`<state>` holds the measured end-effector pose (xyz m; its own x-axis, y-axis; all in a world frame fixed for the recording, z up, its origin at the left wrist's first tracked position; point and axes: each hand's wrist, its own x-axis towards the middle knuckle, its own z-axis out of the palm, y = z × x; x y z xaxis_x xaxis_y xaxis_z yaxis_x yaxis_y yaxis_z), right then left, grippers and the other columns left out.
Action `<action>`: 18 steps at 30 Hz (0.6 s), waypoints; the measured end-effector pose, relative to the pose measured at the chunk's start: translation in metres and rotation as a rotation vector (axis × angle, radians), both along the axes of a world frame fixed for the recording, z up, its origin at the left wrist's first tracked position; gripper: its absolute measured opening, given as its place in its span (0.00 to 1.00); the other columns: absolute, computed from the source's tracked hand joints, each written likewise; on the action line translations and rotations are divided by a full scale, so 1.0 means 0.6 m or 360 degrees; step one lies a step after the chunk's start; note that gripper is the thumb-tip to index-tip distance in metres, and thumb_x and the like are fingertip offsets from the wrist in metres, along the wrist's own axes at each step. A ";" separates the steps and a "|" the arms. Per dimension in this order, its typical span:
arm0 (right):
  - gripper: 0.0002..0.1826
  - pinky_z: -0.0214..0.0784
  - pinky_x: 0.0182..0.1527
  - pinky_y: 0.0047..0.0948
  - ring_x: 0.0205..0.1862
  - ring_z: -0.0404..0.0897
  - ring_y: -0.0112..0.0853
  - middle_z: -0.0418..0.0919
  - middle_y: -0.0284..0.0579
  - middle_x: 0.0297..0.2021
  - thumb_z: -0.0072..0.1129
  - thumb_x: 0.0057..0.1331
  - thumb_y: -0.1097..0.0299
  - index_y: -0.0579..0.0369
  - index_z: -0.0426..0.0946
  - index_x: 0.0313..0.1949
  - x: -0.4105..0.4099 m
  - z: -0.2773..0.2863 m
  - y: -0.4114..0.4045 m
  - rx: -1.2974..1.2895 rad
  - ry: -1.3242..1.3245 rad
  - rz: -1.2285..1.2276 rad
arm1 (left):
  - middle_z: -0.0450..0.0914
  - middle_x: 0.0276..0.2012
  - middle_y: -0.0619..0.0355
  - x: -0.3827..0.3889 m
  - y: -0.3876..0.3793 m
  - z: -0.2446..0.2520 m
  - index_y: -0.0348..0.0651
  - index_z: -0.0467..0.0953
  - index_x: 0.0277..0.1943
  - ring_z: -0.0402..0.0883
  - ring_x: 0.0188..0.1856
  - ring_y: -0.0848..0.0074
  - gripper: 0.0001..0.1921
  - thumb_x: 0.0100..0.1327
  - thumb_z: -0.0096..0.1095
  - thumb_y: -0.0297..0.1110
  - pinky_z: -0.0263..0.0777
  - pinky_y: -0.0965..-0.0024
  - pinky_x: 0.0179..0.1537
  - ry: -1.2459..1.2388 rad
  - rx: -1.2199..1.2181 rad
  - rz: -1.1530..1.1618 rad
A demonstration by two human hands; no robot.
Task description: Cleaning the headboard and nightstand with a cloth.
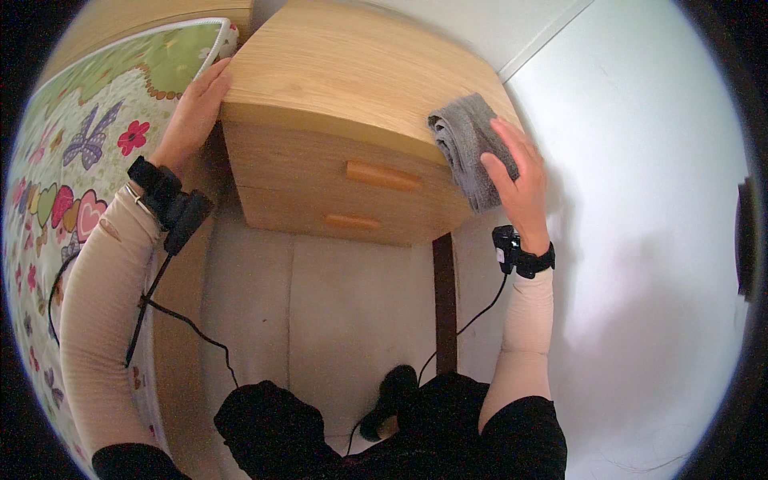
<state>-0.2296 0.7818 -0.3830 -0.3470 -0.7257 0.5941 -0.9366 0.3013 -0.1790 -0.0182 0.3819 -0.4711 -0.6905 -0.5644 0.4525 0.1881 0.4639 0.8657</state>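
A light wooden nightstand (pixel 354 66) with two drawers stands before me. A folded grey cloth (pixel 471 150) drapes over its front right edge, part on the top and part down the front. My right hand (pixel 522 174) holds the cloth from the right, thumb and fingers spread over it. At the nightstand's left side, my left hand (pixel 201 114) rests against the edge of the top, with no object visible in it; its fingertips are partly hidden. An upper drawer handle (pixel 384 176) and a lower drawer handle (pixel 352 222) jut from the front.
On the left lies a mattress (pixel 108 156) with a butterfly and flower print, in a wooden bed frame (pixel 180 336). A white wall (pixel 648 180) rises close on the right. Tiled floor (pixel 336 300) with a dark strip (pixel 445 300) lies below. Black cables hang from both wrist devices.
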 end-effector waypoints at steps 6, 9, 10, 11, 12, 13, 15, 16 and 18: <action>0.39 0.48 0.67 0.47 0.66 0.63 0.44 0.66 0.40 0.65 0.53 0.58 0.33 0.44 0.68 0.63 -0.023 -0.019 0.001 0.0313 0.0530 -0.0135 | 0.74 0.57 0.49 -0.007 -0.003 0.000 0.31 0.65 0.63 0.70 0.60 0.69 0.24 0.72 0.46 0.40 0.59 0.72 0.62 -0.0083 -0.0256 0.0125; 0.40 0.50 0.67 0.46 0.65 0.63 0.44 0.66 0.42 0.64 0.52 0.59 0.33 0.45 0.67 0.64 -0.003 0.001 -0.016 0.0305 0.0556 -0.0094 | 0.74 0.55 0.49 0.003 -0.048 -0.023 0.32 0.66 0.61 0.70 0.59 0.67 0.21 0.72 0.44 0.38 0.60 0.70 0.60 -0.0012 -0.0495 0.0183; 0.40 0.51 0.66 0.45 0.65 0.64 0.44 0.67 0.44 0.64 0.52 0.59 0.34 0.47 0.66 0.64 0.004 0.002 -0.014 0.0344 0.0567 -0.0162 | 0.74 0.54 0.48 -0.002 -0.014 -0.013 0.33 0.66 0.60 0.70 0.57 0.65 0.20 0.72 0.44 0.38 0.60 0.69 0.59 -0.0021 -0.0419 0.0164; 0.40 0.52 0.66 0.45 0.65 0.64 0.45 0.67 0.45 0.63 0.52 0.59 0.35 0.49 0.66 0.64 0.010 -0.004 -0.031 0.0346 0.0560 -0.0154 | 0.74 0.52 0.47 0.005 0.000 -0.012 0.33 0.66 0.59 0.71 0.56 0.64 0.19 0.72 0.44 0.37 0.61 0.67 0.57 -0.0039 -0.0413 0.0191; 0.40 0.53 0.66 0.44 0.65 0.64 0.44 0.66 0.44 0.64 0.51 0.60 0.36 0.49 0.65 0.64 0.014 -0.019 -0.057 0.0326 0.0539 -0.0090 | 0.74 0.50 0.47 0.019 0.013 -0.014 0.33 0.67 0.57 0.71 0.54 0.62 0.18 0.71 0.44 0.37 0.62 0.66 0.56 -0.0071 -0.0425 0.0248; 0.39 0.53 0.66 0.44 0.66 0.63 0.44 0.65 0.44 0.65 0.51 0.61 0.37 0.49 0.63 0.65 0.026 -0.007 -0.051 0.0314 0.0577 -0.0083 | 0.74 0.49 0.46 0.013 0.029 -0.004 0.34 0.67 0.56 0.72 0.52 0.61 0.17 0.71 0.44 0.36 0.63 0.65 0.54 -0.0046 -0.0440 0.0261; 0.38 0.54 0.67 0.43 0.66 0.62 0.43 0.63 0.42 0.66 0.49 0.63 0.39 0.50 0.61 0.66 0.031 -0.005 -0.045 0.0311 0.0735 -0.0116 | 0.74 0.45 0.45 -0.029 0.073 0.013 0.34 0.67 0.53 0.72 0.49 0.58 0.15 0.70 0.44 0.36 0.64 0.62 0.51 0.0043 -0.0406 0.0271; 0.38 0.55 0.67 0.43 0.66 0.62 0.43 0.62 0.42 0.66 0.48 0.64 0.40 0.50 0.59 0.67 0.026 -0.011 -0.044 0.0326 0.0851 -0.0168 | 0.74 0.43 0.45 -0.052 0.094 0.023 0.35 0.68 0.52 0.73 0.47 0.57 0.15 0.70 0.44 0.35 0.65 0.61 0.50 0.0089 -0.0354 0.0260; 0.37 0.55 0.67 0.42 0.67 0.61 0.42 0.60 0.40 0.68 0.46 0.66 0.42 0.50 0.57 0.68 0.018 -0.031 -0.071 0.0286 0.1061 -0.0209 | 0.74 0.40 0.44 -0.069 0.111 0.036 0.35 0.68 0.49 0.74 0.44 0.54 0.13 0.69 0.44 0.34 0.66 0.59 0.47 0.0127 -0.0261 0.0278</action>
